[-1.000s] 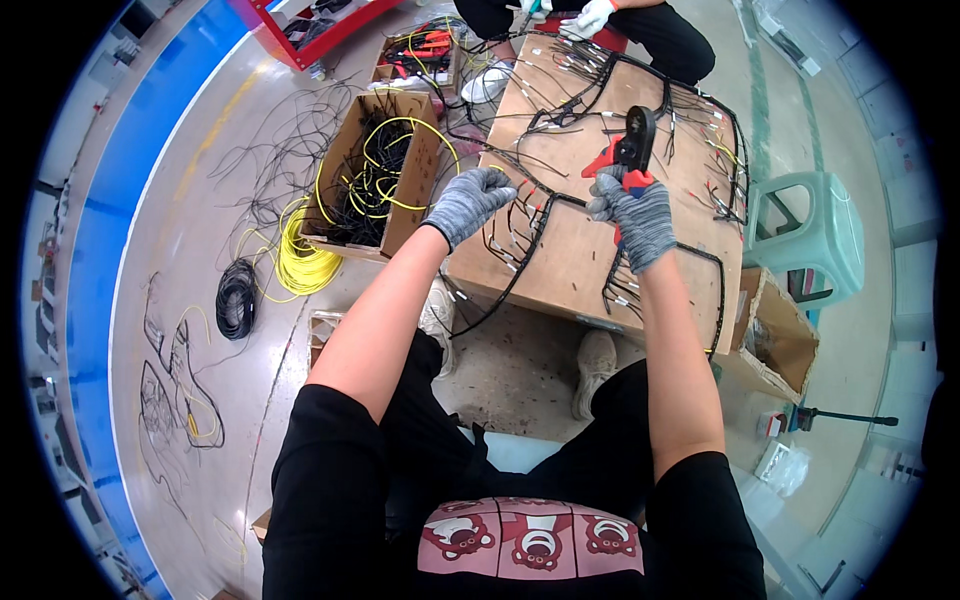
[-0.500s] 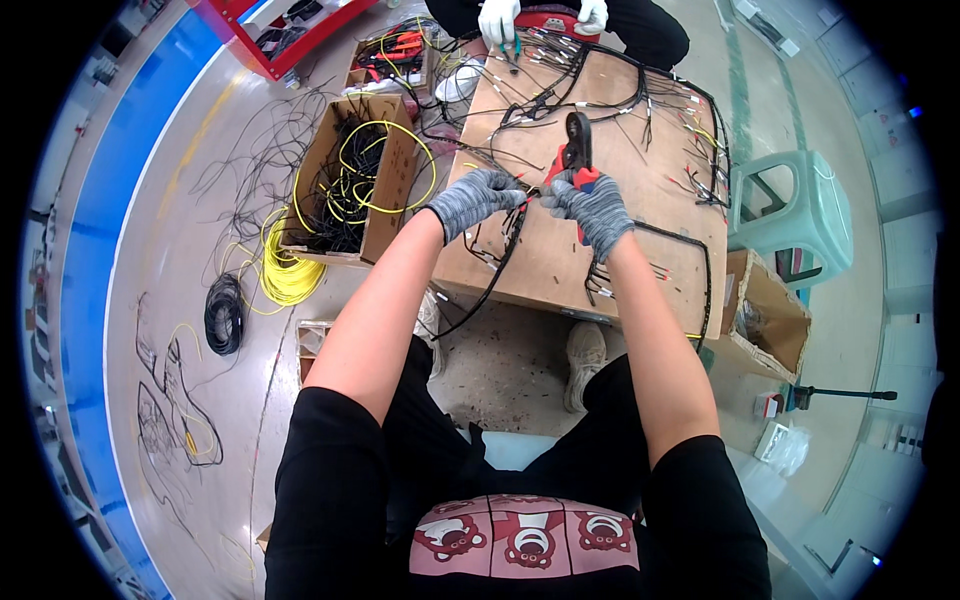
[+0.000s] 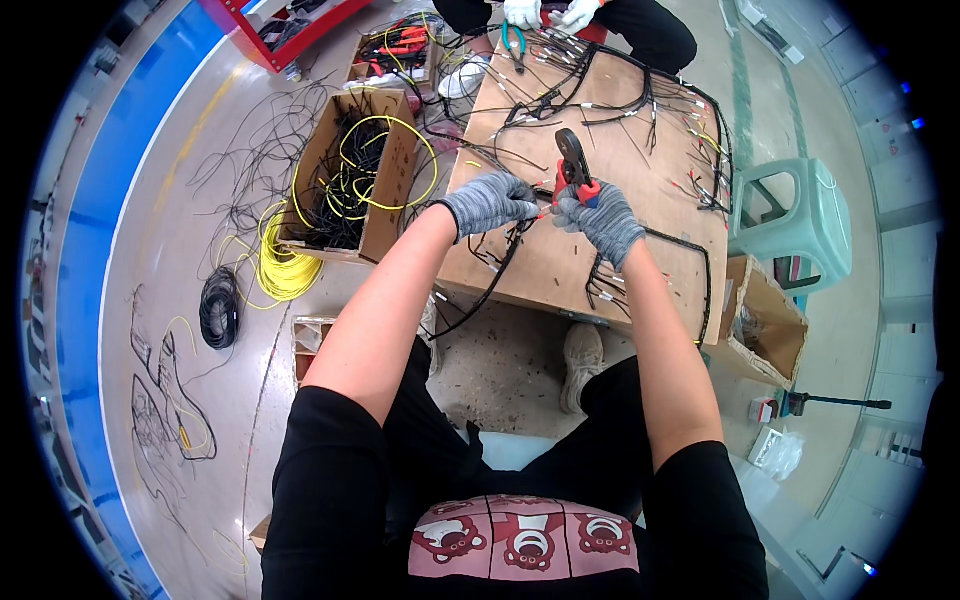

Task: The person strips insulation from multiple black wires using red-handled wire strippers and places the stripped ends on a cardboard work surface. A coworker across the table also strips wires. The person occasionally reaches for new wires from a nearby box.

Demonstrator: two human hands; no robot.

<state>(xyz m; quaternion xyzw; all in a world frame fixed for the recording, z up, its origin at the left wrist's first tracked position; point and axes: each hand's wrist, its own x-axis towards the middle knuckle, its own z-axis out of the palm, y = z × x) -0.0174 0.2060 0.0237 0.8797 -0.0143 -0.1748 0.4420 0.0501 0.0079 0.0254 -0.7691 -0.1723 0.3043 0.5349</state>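
Two gloved hands meet above the near edge of the board (image 3: 560, 270), a low wooden panel that carries a black wire harness (image 3: 640, 90) laid out along its run. The right hand (image 3: 600, 218) is closed around the red handles of the pliers (image 3: 572, 165); the tool stands upright with its dark head pointing away from the person, which keeps the working end in clear view. Whether the head is closed on anything cannot be told. The left hand (image 3: 490, 198) has its fingers curled and pinched toward the tool, apparently holding a thin wire end up to it; the wire itself is too small to confirm. Both hands work close together, so the wire end stays steady at the tool.

Loose harness branches (image 3: 500, 270) hang off the board's near edge, just below the hands, within reach. An open box (image 3: 385, 215) of black and yellow wire sits on the floor at the person's left, beside the board, as a supply. A yellow coil (image 3: 280, 270) lies next to it. A second person's gloved hands (image 3: 545, 14) work at the board's far end. A green stool (image 3: 795, 215) stands to the right.
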